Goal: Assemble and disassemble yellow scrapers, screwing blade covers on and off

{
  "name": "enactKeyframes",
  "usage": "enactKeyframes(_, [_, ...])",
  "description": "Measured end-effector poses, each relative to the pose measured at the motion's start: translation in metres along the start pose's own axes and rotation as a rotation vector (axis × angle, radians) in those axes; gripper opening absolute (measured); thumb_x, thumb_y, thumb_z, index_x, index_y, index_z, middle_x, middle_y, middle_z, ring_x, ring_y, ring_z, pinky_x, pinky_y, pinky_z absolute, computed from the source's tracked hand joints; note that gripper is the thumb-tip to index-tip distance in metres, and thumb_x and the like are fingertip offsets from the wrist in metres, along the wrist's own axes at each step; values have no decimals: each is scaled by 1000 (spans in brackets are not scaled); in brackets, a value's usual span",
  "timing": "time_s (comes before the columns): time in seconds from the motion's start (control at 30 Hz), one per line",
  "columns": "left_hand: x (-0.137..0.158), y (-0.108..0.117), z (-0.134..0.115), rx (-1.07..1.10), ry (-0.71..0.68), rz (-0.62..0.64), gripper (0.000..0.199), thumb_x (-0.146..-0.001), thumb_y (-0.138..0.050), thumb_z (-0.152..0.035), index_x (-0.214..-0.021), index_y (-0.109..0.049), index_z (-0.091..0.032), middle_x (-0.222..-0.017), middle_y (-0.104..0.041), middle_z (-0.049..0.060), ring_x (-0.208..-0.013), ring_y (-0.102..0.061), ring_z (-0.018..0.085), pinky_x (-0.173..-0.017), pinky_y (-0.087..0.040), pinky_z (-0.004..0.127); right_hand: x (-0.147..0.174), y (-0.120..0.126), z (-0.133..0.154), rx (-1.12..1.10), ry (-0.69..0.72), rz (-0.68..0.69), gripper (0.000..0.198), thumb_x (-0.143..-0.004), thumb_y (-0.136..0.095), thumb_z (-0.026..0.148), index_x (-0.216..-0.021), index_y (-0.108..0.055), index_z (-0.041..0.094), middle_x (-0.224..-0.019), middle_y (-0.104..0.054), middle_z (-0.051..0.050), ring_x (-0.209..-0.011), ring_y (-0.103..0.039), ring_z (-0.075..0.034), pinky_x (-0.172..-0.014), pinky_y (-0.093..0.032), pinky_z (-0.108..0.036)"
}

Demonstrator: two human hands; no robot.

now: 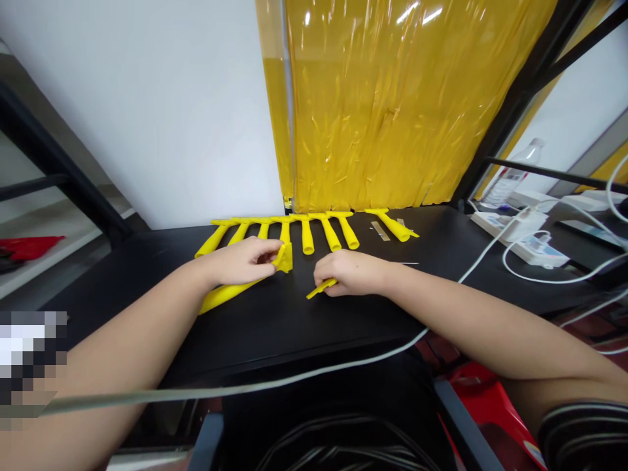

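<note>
My left hand (250,260) pinches the flat head of a yellow T-shaped plastic scraper (229,296), whose handle slants down to the left beneath my wrist. To its right, above the black tabletop, my right hand (343,271) is closed around a thin flat yellow piece (322,288); only its front end shows, so its kind is unclear. Behind both hands several like yellow scrapers (307,237) lie in a row, hollow handle ends toward me. Another yellow scraper (395,226) lies apart at the right, with a small yellow strip by its handle end.
Small flat strips (379,230) and a thin metal rod (407,263) lie on the black table (294,327). At right are white power strips (520,239), cables and a plastic bottle (515,173). A white cable (275,384) crosses before me. Yellow film (392,104) hangs behind.
</note>
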State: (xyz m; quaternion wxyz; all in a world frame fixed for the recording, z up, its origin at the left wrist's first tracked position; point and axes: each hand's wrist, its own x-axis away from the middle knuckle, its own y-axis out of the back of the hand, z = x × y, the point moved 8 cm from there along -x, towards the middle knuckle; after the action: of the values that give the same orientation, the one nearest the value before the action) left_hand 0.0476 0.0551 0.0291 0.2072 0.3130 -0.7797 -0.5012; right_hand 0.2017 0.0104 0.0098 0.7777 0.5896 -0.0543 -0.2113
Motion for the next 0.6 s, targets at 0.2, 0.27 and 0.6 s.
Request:
enactKeyframes(0.2, [2, 0, -1, -11, 2, 5, 16, -82, -59, -26, -77, -43, -23, -69, -48, -2, -63, -44, 15, -59, -34, 29, 1, 1, -1, -3, -73, 19, 21, -73, -67, 3, -73, -55, 20, -76, -56, 2, -71, -51, -13, -66, -35, -25])
enactKeyframes(0.27, [2, 0, -1, -10, 1, 9, 16, -82, -59, -27, -78, -44, -22, -69, -50, -2, -63, -45, 15, -59, -35, 29, 9, 10, -10, -14, -115, 5, 19, -72, -66, 5, -73, -55, 20, -74, -57, 3, -70, -51, -13, -65, -34, -25])
enactKeyframes(0.6, [2, -3, -1, -28, -20, 9, 14, -87, -58, -30, -83, -48, -22, -73, -52, -1, -64, -46, 15, -61, -35, 29, 95, 99, -163, 517, -889, -269, 10, -85, -70, 26, -93, -73, 21, -93, -76, -6, -87, -67, -22, -69, -41, -29])
